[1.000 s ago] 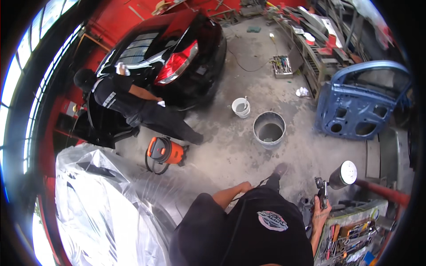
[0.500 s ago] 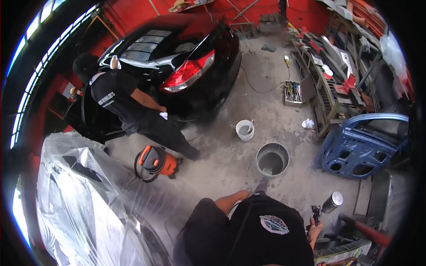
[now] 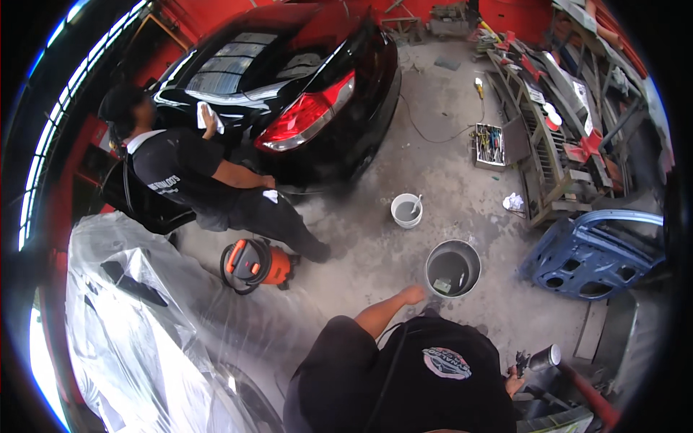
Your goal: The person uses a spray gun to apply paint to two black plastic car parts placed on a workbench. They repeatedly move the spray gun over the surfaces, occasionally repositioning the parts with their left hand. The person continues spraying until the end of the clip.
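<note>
My left hand (image 3: pixel 413 294) is stretched out beside a large grey bucket (image 3: pixel 473 268), its fingers curled closed. Whether anything is inside them is hidden. In the bucket is dark liquid, with a small pale green object (image 3: pixel 442 286) near its left side. At the lower right, my right hand (image 3: pixel 515 382) grips a spray gun (image 3: pixel 522 359). The gun's grey cylindrical cup (image 3: pixel 544 358) points up and to the right. A smaller white bucket (image 3: pixel 395 213) stands beyond, holding grey liquid and a pale-handled tool (image 3: pixel 416 203).
A co-worker (image 3: pixel 188 173) wipes a black car (image 3: pixel 303 72) with a white cloth (image 3: pixel 208 117). An orange and black shop vacuum (image 3: pixel 263 263) and plastic-covered vehicle (image 3: pixel 130 317) stand left. To the right are a blue car door (image 3: pixel 595 256), a toolbox (image 3: pixel 490 146) and a cluttered rack (image 3: pixel 541 137).
My left arm has reached out from my body to the grey bucket. The spray gun's cup has tilted further over. The co-worker's cloth hand has moved to the right along the car.
</note>
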Available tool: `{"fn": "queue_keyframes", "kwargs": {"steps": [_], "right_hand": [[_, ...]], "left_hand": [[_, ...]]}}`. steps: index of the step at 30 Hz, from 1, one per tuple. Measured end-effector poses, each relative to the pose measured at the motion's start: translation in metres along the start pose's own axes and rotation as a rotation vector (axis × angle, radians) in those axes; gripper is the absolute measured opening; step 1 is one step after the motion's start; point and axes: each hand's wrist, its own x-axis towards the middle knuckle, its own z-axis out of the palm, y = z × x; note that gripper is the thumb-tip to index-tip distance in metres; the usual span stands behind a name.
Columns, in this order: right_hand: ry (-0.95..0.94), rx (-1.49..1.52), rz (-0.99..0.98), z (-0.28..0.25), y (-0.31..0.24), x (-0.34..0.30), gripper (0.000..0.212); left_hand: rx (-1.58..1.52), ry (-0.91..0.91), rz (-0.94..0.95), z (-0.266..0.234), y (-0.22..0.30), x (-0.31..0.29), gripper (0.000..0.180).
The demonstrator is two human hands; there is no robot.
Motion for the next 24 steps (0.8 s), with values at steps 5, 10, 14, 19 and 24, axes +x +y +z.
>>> {"fn": "queue_keyframes", "kwargs": {"steps": [5, 10, 14, 19, 24], "right_hand": [[0.037, -0.098, -0.074, -0.003, 0.028, 0.034, 0.033], [0.011, -0.220, -0.156, -0.048, 0.117, 0.133, 0.036], [-0.057, -0.281, -0.159, -0.019, 0.058, 0.100, 0.039], [-0.069, -0.175, -0.154, -0.017, 0.051, 0.087, 0.040], [-0.089, -0.201, -0.213, -0.011, 0.053, 0.103, 0.040]], "left_hand": [[-0.041, -0.143, -0.165, 0.027, 0.000, -0.018, 0.041], [-0.202, -0.256, -0.268, 0.050, 0.042, -0.040, 0.035], [-0.186, -0.173, -0.162, 0.035, 0.036, -0.019, 0.037], [-0.200, -0.048, -0.270, 0.040, 0.038, -0.018, 0.038], [-0.262, -0.084, -0.381, 0.016, 0.058, -0.018, 0.038]]}}
